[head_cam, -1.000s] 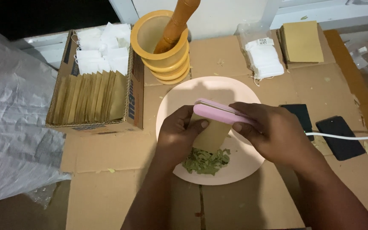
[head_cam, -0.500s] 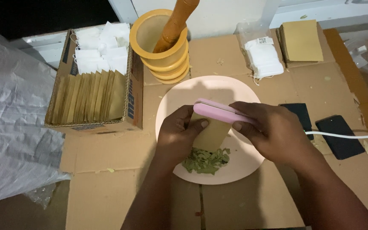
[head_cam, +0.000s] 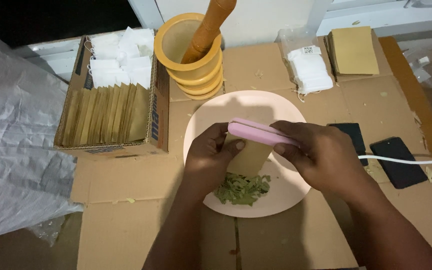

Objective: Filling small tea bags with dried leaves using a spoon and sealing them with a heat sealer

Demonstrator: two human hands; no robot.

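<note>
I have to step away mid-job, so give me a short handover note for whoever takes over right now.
Left hand: holds the tan paper pouch upright over the pink plate.
Right hand: grips the pink handheld sealer, clamped across the pouch's top edge; a white cable runs off to the right.
Crushed green leaves lie on the plate.
Done: a cardboard box holds a row of tan pouches.
Left: the leaf pile, plus flat pouches at the back right.
</note>
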